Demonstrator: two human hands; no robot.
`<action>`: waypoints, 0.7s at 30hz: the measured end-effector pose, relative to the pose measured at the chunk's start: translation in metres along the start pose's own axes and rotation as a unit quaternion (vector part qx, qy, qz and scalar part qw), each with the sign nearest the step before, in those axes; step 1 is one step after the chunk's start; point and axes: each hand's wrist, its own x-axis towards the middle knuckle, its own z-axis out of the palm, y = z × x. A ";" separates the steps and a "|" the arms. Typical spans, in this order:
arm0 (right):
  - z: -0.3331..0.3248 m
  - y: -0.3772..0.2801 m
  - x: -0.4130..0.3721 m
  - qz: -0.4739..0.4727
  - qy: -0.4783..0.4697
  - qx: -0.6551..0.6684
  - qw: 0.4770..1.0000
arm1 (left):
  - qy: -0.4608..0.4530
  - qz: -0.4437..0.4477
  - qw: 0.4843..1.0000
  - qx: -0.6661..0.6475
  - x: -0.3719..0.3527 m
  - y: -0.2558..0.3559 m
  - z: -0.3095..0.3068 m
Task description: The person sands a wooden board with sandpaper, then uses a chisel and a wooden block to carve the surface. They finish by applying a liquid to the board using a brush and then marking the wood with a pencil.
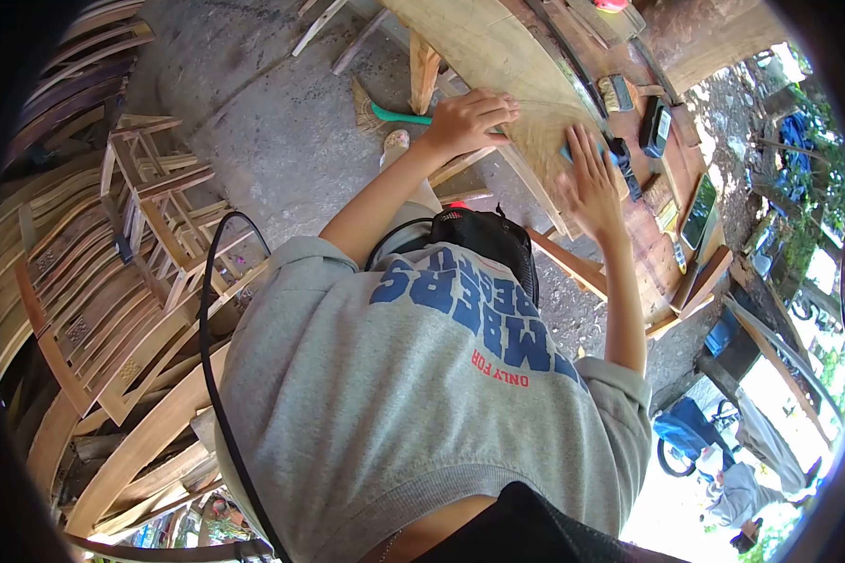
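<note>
Your left hand [474,122] rests, fingers bent, on the wooden board [538,94], upper centre of frame; I cannot tell if it grips. Your right hand [592,183] lies flat over a blue pad [565,152] there.

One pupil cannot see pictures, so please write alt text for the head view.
A person's left hand rests at the edge of a curved wooden board while the right hand lies flat over something blue. A phone lies nearby; wooden frames crowd the picture's left side.
</note>
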 end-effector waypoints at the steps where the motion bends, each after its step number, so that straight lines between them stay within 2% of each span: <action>1: -0.002 0.002 -0.022 0.025 -0.017 0.002 1.000 | 0.001 -0.001 1.000 -0.005 -0.002 0.000 0.001; 6: -0.008 -0.002 -0.070 0.093 -0.044 0.020 0.995 | -0.003 -0.029 0.998 -0.056 -0.002 0.002 0.002; 10: -0.001 -0.012 -0.009 0.026 -0.006 0.006 1.000 | -0.004 -0.043 0.997 -0.072 -0.003 0.003 0.001; 13: 0.014 -0.021 0.048 -0.018 0.004 0.014 1.000 | -0.052 -0.069 0.992 -0.091 -0.003 0.005 -0.011; 15: 0.019 -0.023 0.068 -0.046 0.011 0.021 0.999 | -0.137 -0.111 0.969 -0.172 0.009 0.013 -0.035; 16: 0.021 -0.024 0.074 -0.048 0.016 0.042 0.998 | -0.144 -0.122 0.964 -0.186 0.012 0.017 -0.043; 17: 0.023 -0.025 0.077 -0.049 0.021 0.062 0.997 | -0.142 -0.122 0.965 -0.181 0.017 0.021 -0.047; 19: 0.024 -0.022 0.077 -0.052 0.027 0.106 0.993 | -0.072 -0.057 0.987 -0.135 0.032 0.032 -0.040; 21: 0.019 -0.017 0.072 -0.051 0.035 0.146 0.987 | -0.071 -0.036 0.989 -0.125 0.037 0.044 -0.013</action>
